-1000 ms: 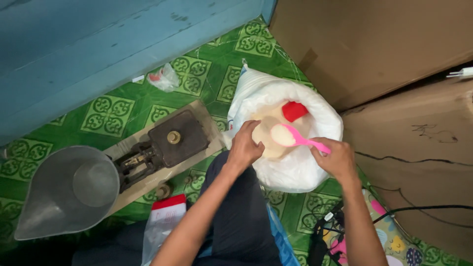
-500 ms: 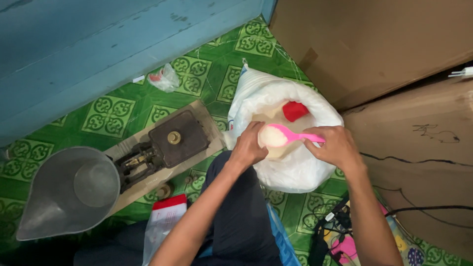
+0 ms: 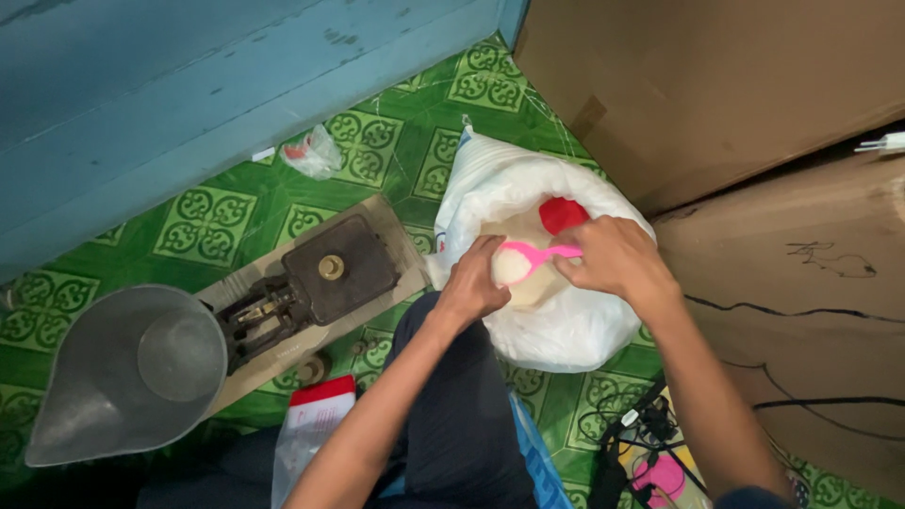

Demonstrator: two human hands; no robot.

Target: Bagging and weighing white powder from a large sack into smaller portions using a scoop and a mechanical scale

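So the right hand [image 3: 617,264] has its fingers pinched on the handle of a pink scoop [image 3: 528,259], and the scoop lies pretty much level, long axis running left to right, bowl end pointing toward the left hand [image 3: 471,283]. The bowl is heaped with something white. That left hand is curled shut on something pale right at the scoop's bowl, can't tell what. All of it sits over the open mouth of a white sack [image 3: 556,320] on the green patterned floor [image 3: 217,212], with a red thing [image 3: 563,215] just behind. Off to the left is a balance scale [image 3: 320,278] on a board with a grey metal pan [image 3: 132,372].
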